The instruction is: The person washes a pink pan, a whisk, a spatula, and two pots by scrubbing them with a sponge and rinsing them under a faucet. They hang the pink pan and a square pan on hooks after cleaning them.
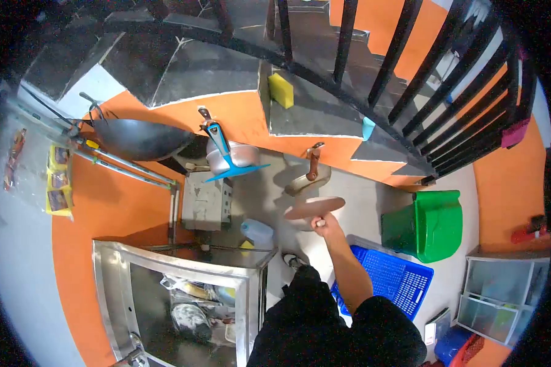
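Observation:
My right hand (326, 224) is closed around the handle of a flat round pan (312, 208) with a pinkish-brown face. The pan is held out in front of me, over the floor and tilted. Just beyond it, a pan with a brown handle (313, 168) hangs from the orange wall under the stairs. Left of that, a blue squeegee (231, 165) hangs in front of a metal pot (239, 156). My left hand is out of view.
A steel sink (171, 264) holding dishes stands at lower left. A dark wok (138, 137) hangs at upper left. A blue crate (404, 278) and green bin (438, 226) stand right. A yellow sponge (281, 91) lies on the stairs. A plastic jug (257, 232) stands near the sink.

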Motion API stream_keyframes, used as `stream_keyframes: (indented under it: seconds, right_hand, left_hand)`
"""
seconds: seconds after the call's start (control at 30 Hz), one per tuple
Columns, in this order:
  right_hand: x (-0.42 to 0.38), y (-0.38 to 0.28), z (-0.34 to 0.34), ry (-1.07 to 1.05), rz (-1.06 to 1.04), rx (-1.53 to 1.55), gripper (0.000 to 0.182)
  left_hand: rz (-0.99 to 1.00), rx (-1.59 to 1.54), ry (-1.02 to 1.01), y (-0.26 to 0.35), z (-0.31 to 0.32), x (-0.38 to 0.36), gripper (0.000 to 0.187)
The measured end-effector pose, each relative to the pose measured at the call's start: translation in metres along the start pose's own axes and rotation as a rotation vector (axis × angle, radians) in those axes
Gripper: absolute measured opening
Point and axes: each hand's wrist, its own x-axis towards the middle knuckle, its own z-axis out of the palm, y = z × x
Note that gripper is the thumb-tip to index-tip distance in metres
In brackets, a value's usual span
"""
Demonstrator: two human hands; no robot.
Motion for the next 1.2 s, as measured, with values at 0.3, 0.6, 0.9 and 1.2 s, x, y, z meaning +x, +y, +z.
stream_keyframes:
  seconds: [0.3, 0.6, 0.9, 1.2]
  right_hand:
    - [-0.229, -0.016, -0.128, -0.097, 0.232, -0.159, 0.030]
    - [-0.327, -0.026, -0.092, -0.214, 0.154, -0.084, 0.037]
    - [-0.296, -0.030, -0.010, -0.360, 0.001, -0.322, 0.038]
    - [-0.270, 0.018, 0.080, -0.487, -0.054, -0.328, 0.033]
  left_hand:
    - [-0.047, -0.023, 0.015, -0.024, -0.005, 0.009, 0.051]
    - [-0.055, -0.038, 0.031, -0.038, -0.018, 0.016, 0.048]
    - [-0.106, -0.085, 0.077, -0.054, -0.039, 0.022, 0.044]
    - [-0.176, -0.193, 0.141, -0.090, -0.076, 0.062, 0.041]
